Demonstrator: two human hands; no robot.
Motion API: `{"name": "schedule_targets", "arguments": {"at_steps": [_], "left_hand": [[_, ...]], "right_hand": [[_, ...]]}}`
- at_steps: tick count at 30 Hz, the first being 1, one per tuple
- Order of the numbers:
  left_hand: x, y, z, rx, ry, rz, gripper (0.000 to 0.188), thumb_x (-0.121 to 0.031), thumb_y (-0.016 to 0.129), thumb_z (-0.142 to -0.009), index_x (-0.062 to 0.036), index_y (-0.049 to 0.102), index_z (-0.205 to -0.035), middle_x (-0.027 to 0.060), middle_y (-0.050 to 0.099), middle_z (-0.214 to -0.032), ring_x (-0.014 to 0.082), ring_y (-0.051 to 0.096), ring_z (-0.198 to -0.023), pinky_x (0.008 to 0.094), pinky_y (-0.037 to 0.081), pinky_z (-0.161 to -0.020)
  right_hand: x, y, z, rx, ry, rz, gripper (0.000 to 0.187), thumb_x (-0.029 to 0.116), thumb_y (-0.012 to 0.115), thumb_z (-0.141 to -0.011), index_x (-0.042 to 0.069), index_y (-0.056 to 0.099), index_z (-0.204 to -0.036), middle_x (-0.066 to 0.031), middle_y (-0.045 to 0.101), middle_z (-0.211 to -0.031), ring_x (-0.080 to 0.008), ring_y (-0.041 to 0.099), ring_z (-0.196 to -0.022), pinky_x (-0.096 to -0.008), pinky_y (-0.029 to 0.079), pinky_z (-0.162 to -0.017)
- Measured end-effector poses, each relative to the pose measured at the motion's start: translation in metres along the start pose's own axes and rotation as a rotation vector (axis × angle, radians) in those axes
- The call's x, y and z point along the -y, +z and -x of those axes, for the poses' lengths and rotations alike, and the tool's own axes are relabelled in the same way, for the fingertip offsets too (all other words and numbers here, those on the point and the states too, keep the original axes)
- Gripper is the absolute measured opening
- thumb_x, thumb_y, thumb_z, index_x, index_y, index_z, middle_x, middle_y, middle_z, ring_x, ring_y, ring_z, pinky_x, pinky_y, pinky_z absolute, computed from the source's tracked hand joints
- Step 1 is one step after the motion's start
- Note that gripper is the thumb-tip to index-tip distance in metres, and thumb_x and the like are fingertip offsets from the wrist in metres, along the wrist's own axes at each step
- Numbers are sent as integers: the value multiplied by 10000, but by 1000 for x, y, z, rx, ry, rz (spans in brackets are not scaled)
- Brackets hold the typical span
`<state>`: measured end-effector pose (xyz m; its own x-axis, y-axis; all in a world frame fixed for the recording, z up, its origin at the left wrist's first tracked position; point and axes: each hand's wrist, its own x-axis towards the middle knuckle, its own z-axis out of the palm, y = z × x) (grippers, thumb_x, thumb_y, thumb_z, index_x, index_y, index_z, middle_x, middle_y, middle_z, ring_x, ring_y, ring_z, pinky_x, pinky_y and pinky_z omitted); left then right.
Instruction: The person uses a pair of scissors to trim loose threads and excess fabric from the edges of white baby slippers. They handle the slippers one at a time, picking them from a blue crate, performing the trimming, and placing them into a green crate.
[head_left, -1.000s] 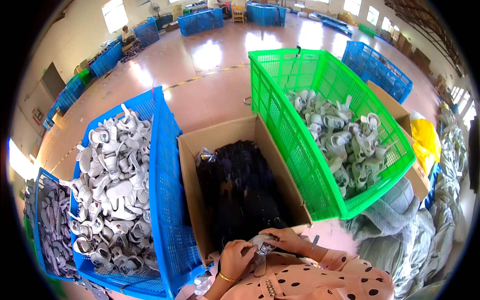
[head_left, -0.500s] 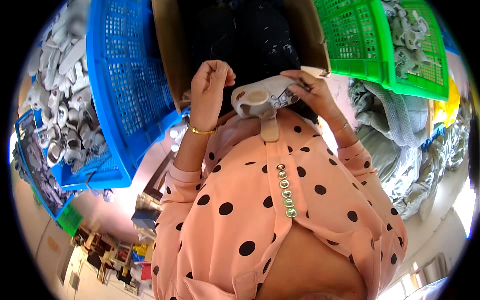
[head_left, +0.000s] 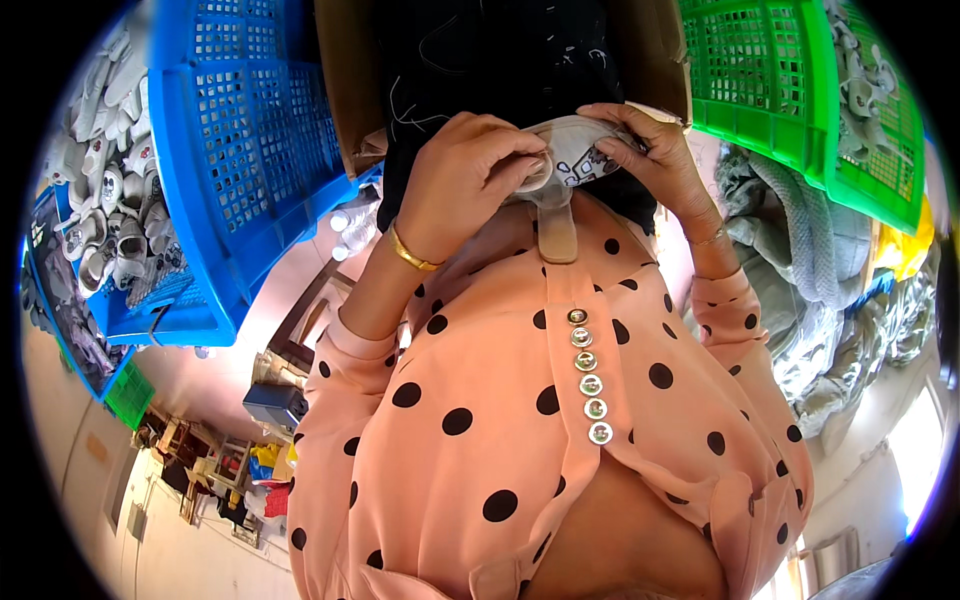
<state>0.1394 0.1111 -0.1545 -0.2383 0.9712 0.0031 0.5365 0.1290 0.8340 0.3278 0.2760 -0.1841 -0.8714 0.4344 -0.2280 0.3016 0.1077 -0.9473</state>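
Nearest the camera: peach blouse with black polka dots [head_left: 520, 420], a row of round shiny buttons [head_left: 588, 375] down its front placket. Both forearms come up from it, cuffs at the wrists.

Left hand [head_left: 468, 180]: gold bangle [head_left: 412, 250] on the wrist, fingers curled closed over the left end of a small light grey shoe upper [head_left: 572, 150], pinching its edge. Right hand [head_left: 648, 150]: thin bracelet at the wrist, fingers bent closed around the right end of the same piece, thumb on top. The shoe upper sits between the two hands, held against the chest just above the top of the blouse, small dark printed pattern on its right part. A beige strap [head_left: 556, 220] hangs down from it over the blouse, between the wrists.

Just beyond the hands: open cardboard box [head_left: 345, 90] filled with black material [head_left: 500, 60], loose pale threads on it.

Left of the box: blue plastic crate [head_left: 240, 170] with perforated walls, touching the box side; grey-white shoe pieces [head_left: 100, 180] piled in it at far left.

Right of the box: green plastic crate [head_left: 780, 90], grey pieces inside at its far right edge. Near right, below the green crate: heap of grey-green fabric [head_left: 800, 270].

Lower left: pinkish floor, clutter of furniture, too distorted to tell apart.
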Motion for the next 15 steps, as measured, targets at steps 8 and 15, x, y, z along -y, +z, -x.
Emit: {"name": "schedule_targets", "arguments": {"at_steps": [8, 15], "left_hand": [[7, 15, -8, -42, 201, -347, 107, -74, 676, -783, -55, 652, -885, 58, 665, -858, 259, 593, -781, 318, 500, -688], [21, 24, -1, -284, -417, 311, 76, -96, 531, -966, -35, 569, -990, 78, 647, -920, 118, 618, -776, 247, 506, -682]], "right_hand": [[-9, 9, -2, -42, 37, -40, 329, 115, 657, -887, 82, 615, -1212, -28, 689, -996, -49, 610, -829, -203, 509, -755], [-11, 10, -3, -102, 16, -103, 381, 89, 671, -876, 34, 562, -1236, -43, 673, -1060, -65, 613, -917, -213, 507, -818]]}}
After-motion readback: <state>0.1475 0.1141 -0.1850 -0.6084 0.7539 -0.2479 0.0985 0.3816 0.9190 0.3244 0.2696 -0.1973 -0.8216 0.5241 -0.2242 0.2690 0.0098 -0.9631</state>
